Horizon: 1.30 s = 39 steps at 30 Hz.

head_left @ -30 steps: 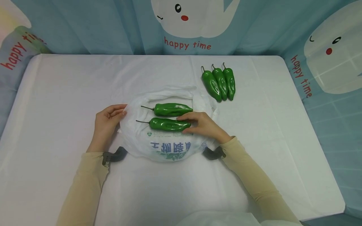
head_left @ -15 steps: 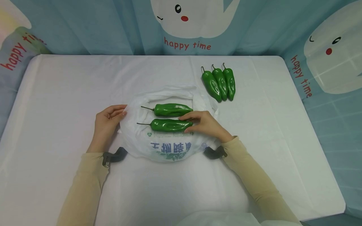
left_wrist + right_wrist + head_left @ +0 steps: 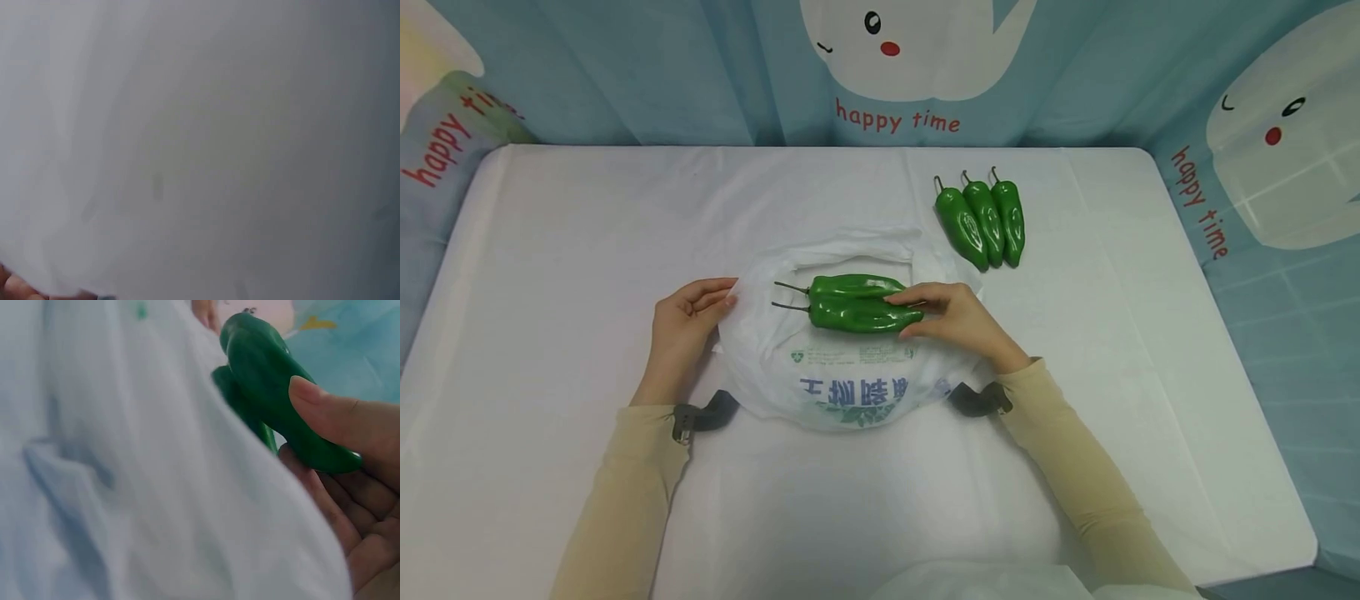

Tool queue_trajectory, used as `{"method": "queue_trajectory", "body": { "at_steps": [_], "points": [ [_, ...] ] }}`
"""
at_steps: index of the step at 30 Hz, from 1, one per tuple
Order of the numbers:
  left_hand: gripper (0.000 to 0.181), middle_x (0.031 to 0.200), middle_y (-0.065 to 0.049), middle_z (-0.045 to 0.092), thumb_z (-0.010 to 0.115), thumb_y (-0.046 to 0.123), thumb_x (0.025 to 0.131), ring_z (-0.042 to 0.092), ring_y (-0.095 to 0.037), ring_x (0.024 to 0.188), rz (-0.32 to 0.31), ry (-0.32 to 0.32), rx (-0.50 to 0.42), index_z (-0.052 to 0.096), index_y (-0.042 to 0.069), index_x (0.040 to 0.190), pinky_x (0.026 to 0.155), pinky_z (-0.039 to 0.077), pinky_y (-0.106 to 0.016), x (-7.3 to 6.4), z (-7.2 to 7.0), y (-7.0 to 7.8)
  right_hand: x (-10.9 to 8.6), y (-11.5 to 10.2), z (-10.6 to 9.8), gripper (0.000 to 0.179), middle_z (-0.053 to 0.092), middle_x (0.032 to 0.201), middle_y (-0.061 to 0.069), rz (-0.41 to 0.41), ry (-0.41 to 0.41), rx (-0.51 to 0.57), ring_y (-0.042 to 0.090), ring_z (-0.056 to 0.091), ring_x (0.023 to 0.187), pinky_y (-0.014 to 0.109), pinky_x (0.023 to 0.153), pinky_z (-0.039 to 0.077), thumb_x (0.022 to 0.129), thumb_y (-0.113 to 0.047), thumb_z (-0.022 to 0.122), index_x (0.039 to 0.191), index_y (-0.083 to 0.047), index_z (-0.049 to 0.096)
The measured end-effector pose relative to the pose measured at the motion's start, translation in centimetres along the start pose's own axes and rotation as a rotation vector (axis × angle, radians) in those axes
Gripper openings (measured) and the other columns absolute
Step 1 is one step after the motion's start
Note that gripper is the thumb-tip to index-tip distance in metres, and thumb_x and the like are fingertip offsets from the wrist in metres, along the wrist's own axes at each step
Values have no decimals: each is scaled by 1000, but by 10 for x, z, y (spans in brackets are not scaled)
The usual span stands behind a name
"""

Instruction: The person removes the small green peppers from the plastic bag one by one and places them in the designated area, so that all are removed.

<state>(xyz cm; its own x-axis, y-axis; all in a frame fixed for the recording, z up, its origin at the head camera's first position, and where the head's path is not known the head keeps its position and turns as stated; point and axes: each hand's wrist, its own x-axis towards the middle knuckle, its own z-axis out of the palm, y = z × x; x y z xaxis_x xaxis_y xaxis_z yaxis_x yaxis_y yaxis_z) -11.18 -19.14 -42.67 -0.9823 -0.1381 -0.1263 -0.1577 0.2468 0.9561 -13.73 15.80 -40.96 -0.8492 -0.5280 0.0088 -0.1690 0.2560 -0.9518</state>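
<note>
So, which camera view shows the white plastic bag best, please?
The head view, which takes in nearly all of the white plastic bag, blue lettering included. The right wrist view gives only a close, partial side; the left wrist view just a blurred white surface, likely the same bag.

Cannot read the small print (image 3: 853,356) on the bag (image 3: 745,367) in the head view, nor see the tip of the far pepper (image 3: 850,285) behind the right hand (image 3: 958,317). Can make out only a white blur and a cut-off sliver of the left hand (image 3: 19,289) in the left wrist view.
</note>
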Motion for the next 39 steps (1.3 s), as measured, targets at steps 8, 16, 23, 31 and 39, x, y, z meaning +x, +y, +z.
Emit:
{"method": "queue_trajectory", "body": {
  "at_steps": [8, 16, 23, 31, 39],
  "points": [
    [34, 90, 18, 68, 67, 22, 90, 61, 1, 92, -4, -3, 11, 64, 3, 118, 75, 45, -12, 0, 0, 1, -1, 0, -9, 42, 65, 115, 11, -18, 61, 32, 19, 61, 105, 30, 90, 48, 73, 1, 79, 114, 1, 67],
    [34, 90, 18, 68, 67, 23, 90, 61, 1, 93, -8, 0, 18, 64, 4, 118, 76, 45, -11, 0, 0, 1, 0, 1, -15, 42, 64, 116, 14, -35, 126, 66, 20, 61, 105, 31, 90, 48, 73, 5, 77, 114, 4, 66],
    [33, 90, 18, 68, 67, 21, 90, 61, 1, 92, 10, -2, 10, 64, 2, 118, 75, 46, -11, 1, -1, 0, 0, 5, -20, 42, 64, 115, 17, -52, 180, 117, 20, 60, 107, 32, 89, 48, 73, 10, 76, 113, 7, 65],
    [34, 90, 18, 68, 67, 21, 89, 61, 2, 91, 0, 3, 17, 64, 2, 118, 76, 45, -11, 1, 0, 0, -1, 4, -24, 42, 64, 116, 16, -15, 227, 107, 18, 61, 106, 28, 87, 49, 73, 7, 77, 113, 8, 64],
    [34, 90, 18, 67, 67, 22, 90, 61, 2, 92, -2, 2, 24, 64, 2, 118, 76, 45, -11, 0, -1, 0, -2, 4, -29, 43, 65, 116, 11, -5, 273, 118, 17, 60, 108, 27, 87, 49, 73, 7, 77, 114, 7, 64]
  ]
}}
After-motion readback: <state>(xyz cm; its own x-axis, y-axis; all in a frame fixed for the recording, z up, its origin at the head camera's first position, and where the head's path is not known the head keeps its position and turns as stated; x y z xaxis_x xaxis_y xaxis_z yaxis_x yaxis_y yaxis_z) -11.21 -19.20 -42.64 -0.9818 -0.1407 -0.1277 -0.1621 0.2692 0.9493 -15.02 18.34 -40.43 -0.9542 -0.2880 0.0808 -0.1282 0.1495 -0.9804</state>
